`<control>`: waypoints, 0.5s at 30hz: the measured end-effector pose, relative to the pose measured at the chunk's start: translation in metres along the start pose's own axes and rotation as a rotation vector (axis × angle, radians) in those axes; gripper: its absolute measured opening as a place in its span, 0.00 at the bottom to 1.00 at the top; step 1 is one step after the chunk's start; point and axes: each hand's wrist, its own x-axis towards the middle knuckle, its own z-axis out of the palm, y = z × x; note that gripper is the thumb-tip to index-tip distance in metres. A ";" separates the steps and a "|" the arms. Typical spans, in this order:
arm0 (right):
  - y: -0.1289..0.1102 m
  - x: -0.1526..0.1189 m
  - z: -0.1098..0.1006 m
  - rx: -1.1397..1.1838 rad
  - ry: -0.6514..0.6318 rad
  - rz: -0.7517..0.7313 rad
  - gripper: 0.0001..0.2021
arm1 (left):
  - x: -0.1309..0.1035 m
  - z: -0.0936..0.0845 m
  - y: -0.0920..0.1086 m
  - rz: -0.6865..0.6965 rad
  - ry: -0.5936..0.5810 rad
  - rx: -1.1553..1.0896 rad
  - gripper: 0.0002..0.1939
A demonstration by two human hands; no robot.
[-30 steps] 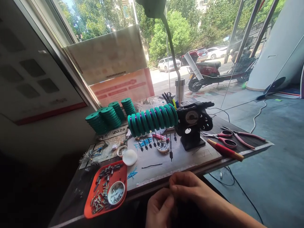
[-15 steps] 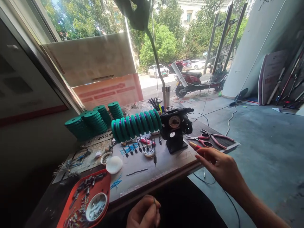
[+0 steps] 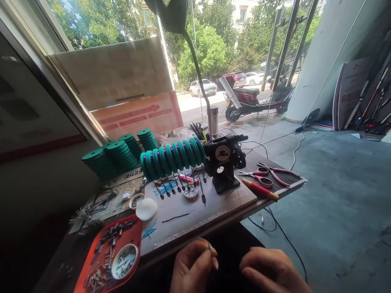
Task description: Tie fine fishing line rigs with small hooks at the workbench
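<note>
By the table's near edge (image 3: 189, 232), the left hand (image 3: 194, 266) pinches a thin strip (image 3: 209, 246); I can't tell if the right hand (image 3: 273, 268) pinches anything.

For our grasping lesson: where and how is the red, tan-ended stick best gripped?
Probably by its near end, right hand coming from the near side: the slim red stick slants toward the table's edge, where that end seems to jut out, leaving finger room.
</note>
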 end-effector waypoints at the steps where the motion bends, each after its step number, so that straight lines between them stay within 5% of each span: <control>1: 0.000 0.000 0.002 0.036 -0.005 0.024 0.14 | 0.001 0.002 -0.001 -0.008 0.000 0.002 0.11; 8: 0.005 -0.001 -0.003 0.134 0.347 0.211 0.13 | 0.007 0.005 -0.007 0.002 0.039 -0.040 0.11; 15: 0.023 0.005 -0.023 -0.035 0.778 0.194 0.07 | 0.006 0.008 -0.003 -0.021 0.077 -0.020 0.12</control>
